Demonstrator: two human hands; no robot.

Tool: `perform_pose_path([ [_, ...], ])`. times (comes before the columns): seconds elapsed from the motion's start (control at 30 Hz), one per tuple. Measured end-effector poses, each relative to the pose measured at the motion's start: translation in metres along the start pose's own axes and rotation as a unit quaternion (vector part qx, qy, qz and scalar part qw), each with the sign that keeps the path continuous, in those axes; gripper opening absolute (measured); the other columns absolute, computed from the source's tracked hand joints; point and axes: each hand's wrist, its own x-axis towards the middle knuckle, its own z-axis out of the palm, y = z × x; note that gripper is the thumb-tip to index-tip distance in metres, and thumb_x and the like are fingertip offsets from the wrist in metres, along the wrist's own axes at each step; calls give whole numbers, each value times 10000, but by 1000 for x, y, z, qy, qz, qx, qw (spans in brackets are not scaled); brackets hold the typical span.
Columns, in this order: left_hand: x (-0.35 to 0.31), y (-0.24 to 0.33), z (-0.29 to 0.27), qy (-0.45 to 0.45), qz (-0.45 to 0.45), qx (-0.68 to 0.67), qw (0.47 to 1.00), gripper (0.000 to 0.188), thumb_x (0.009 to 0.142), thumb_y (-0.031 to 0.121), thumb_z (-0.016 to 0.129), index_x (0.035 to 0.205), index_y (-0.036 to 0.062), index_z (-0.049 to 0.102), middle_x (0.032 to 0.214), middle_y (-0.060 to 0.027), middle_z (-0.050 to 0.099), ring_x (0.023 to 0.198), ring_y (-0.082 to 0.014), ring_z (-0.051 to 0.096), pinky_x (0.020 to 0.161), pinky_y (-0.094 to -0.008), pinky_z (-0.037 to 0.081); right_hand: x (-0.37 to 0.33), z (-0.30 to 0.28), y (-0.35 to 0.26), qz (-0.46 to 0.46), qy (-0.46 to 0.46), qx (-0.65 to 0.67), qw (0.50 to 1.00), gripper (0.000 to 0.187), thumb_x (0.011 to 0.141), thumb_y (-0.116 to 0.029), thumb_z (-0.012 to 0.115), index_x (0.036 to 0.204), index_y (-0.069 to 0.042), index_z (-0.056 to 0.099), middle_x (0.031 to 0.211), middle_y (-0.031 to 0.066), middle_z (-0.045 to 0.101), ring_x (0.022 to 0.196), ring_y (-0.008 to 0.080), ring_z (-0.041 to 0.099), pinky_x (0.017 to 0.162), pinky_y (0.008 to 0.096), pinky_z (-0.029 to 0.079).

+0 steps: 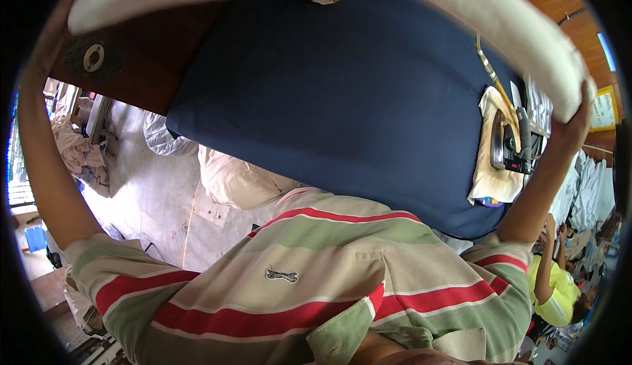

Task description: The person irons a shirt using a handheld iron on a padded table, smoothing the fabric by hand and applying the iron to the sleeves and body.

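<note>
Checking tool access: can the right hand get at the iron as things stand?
Probably, once freed: the right hand appears to be holding the pale cloth. Otherwise the way looks free, with the iron near the right forearm and its grey handle uncovered.

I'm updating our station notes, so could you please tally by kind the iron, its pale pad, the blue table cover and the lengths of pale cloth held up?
Iron: 1
Pad: 1
Blue cover: 1
Pale cloth lengths: 2 in view; whether they join is not visible
Total: 5
</note>
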Motion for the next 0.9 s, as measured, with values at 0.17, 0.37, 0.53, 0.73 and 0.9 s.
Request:
perform_pose_path([
  [0.17, -3, -151, 112, -188, -219, -231, 929, 342, 861, 231, 619, 1136, 34, 564, 1043, -78, 623, 880, -147, 618, 796, -318, 516, -107, -87, 113, 156, 6, -127, 979, 513, 909, -275, 531, 1320, 0, 396, 1259, 150, 510, 1110, 247, 535, 917, 402, 451],
  [0.37, -80, -294, 272, -222, -402, -228, 859, 331, 905, 295, 526, 1107, 37, 578, 976, -65, 630, 906, -207, 594, 800, -323, 470, -206, -164, 239, 387, 152, -171, 893, 429, 835, -121, 613, 1211, -84, 410, 682, -15, 509, 537, 105, 468, 495, 249, 401],
  [0.53, -168, -274, 299, 9, 156, 226, 962, 342, 820, 249, 590, 1069, 16, 566, 995, -109, 623, 929, -278, 585, 838, -367, 455, -230, -152, 225, 239, 108, -187, 947, 526, 830, -92, 601, 1324, -88, 422, 779, -14, 569, 533, 75, 468, 494, 218, 386],
  [0.73, -183, -276, 295, 10, -53, 243, 968, 198, 911, 170, 480, 1025, 13, 518, 1024, -200, 598, 914, -367, 575, 693, -416, 477, -210, -159, 203, 279, -48, -289, 915, 269, 839, -72, 550, 1095, -23, 617, 694, -66, 501, 516, 10, 377, 457, 171, 289],
  [0.9, -169, -257, 203, -264, -328, -381, 823, 324, 909, 214, 542, 1184, 45, 515, 1132, -103, 612, 988, -214, 617, 818, -367, 520, -221, -148, 148, 397, -130, -280, 864, 299, 852, -104, 552, 1139, -29, 587, 706, -63, 484, 504, 12, 367, 451, 174, 306],
])
